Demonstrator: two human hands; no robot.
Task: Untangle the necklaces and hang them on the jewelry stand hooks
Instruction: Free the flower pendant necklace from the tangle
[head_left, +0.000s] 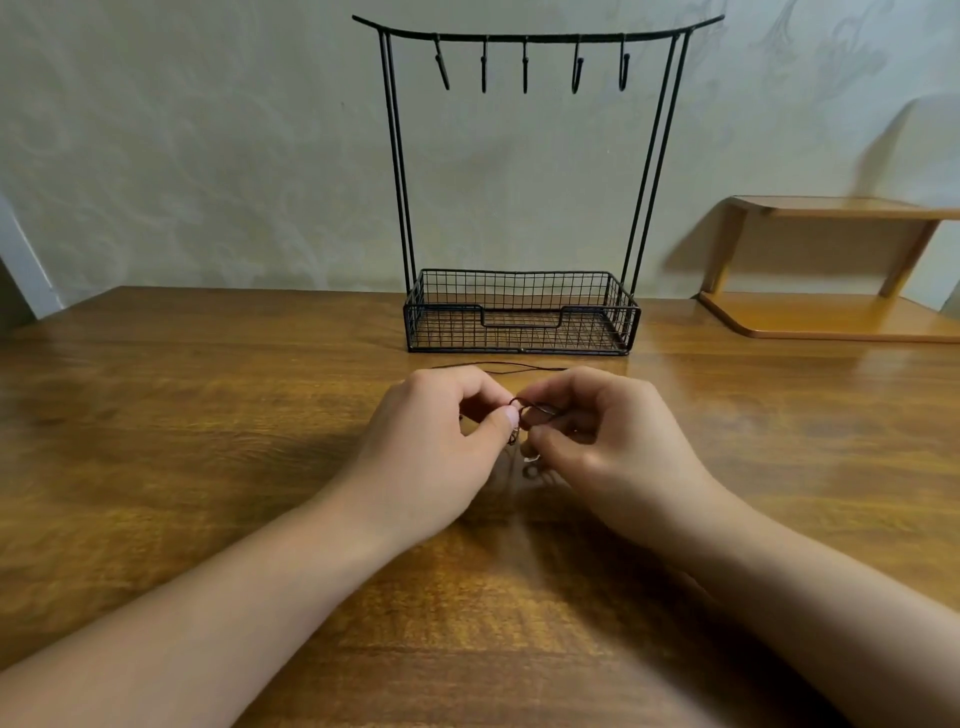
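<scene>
A black wire jewelry stand (521, 36) rises at the back of the wooden table, with several bare hooks under its top bar and a mesh basket (521, 332) at its foot. Thin dark necklace cords (540, 410) lie tangled just in front of the basket. My left hand (441, 441) pinches the tangle between thumb and fingers. My right hand (608, 447) pinches the same tangle from the other side, fingertips almost meeting the left's. One strand (498, 365) runs along the table behind my knuckles. Small pale metal pieces (531, 465) dangle below, partly hidden by my fingers.
The wooden table (208, 441) spreads wide on both sides of my hands. A small two-level wooden shelf (831, 317) stands at the back right against the pale wall. The stand's basket holds nothing that I can see.
</scene>
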